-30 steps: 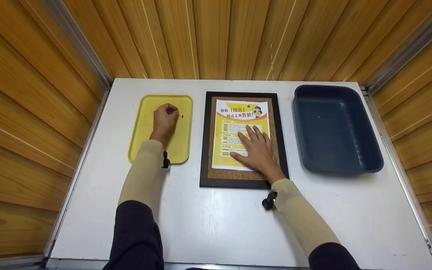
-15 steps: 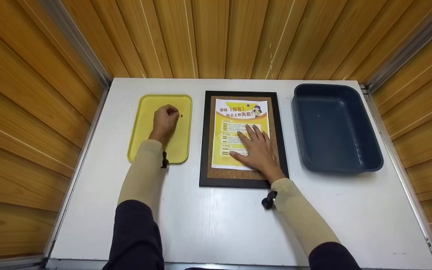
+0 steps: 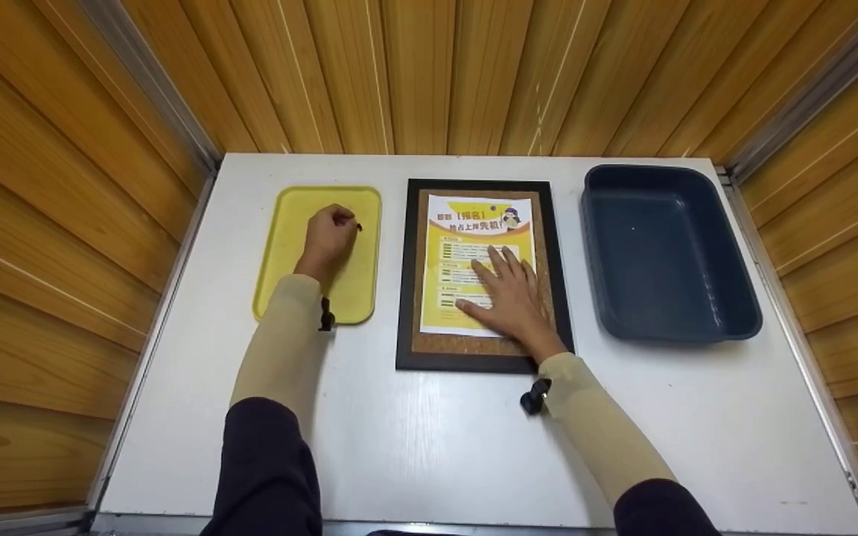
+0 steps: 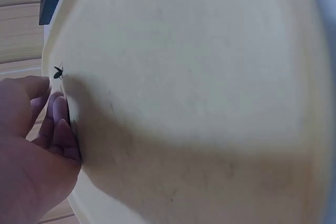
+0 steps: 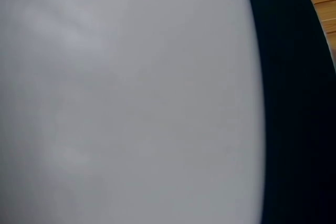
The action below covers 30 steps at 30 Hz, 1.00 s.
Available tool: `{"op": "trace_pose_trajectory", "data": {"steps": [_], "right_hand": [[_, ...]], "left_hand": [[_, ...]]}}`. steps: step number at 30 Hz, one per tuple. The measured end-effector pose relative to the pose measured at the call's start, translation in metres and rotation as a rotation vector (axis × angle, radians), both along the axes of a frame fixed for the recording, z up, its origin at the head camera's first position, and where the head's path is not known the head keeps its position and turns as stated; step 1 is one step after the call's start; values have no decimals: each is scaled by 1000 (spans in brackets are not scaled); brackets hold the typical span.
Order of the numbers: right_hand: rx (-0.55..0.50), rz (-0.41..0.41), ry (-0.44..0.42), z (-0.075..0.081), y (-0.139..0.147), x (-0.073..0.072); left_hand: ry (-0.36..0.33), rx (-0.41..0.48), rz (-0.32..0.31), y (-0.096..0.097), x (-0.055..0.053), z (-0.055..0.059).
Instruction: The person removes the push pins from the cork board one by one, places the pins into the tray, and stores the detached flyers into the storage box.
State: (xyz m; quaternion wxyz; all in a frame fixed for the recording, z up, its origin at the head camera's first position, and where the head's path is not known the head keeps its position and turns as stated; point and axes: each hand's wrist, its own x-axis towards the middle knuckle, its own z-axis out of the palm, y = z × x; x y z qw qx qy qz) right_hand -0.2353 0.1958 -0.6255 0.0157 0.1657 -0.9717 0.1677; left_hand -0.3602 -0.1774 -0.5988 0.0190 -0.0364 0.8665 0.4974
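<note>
Over the yellow tray [image 3: 302, 195] my left hand [image 3: 331, 237] has its fingers curled, thumb and index fingertips close together. Right at those fingertips is a small black push pin [image 3: 359, 226]. The left wrist view shows the same pin [image 4: 58, 72] just beyond the fingertips, with a thin spike; I cannot tell whether they pinch it. My right hand [image 3: 509, 298] lies flat with spread fingers on a yellow and white printed poster [image 3: 447, 316]. Beneath the poster is a cork board [image 3: 459, 345] in a black frame [image 3: 466, 362]. A blue-purple dot [image 3: 492, 209] shows near the poster's top.
To the right stands a deep dark blue plastic bin [image 3: 727, 335]. Everything sits on a white table [image 3: 429, 447], walled at the back and sides by wood-patterned panels [image 3: 414, 74]. Blurred white tabletop and the dark frame edge [image 5: 294, 103] fill most of the right wrist view.
My left fingertips have shifted slightly toward the black push pin, closing the small gap seen before. The right hand and the poster stay where they were.
</note>
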Motion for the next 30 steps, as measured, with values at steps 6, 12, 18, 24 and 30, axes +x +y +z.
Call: {"op": "trace_pose_trajectory", "data": {"steps": [6, 12, 18, 24, 30], "right_hand": [[17, -6, 1, -1, 1, -1], [21, -4, 14, -2, 0, 0], [9, 1, 30, -1, -2, 1], [18, 0, 23, 1, -2, 3], [41, -7, 13, 2, -1, 4]], "left_hand": [[67, -59, -25, 17, -2, 12], [138, -84, -84, 47, -7, 24], [150, -106, -149, 90, -8, 40], [187, -98, -228, 135, -9, 48], [187, -107, -320, 169, -12, 50]]}}
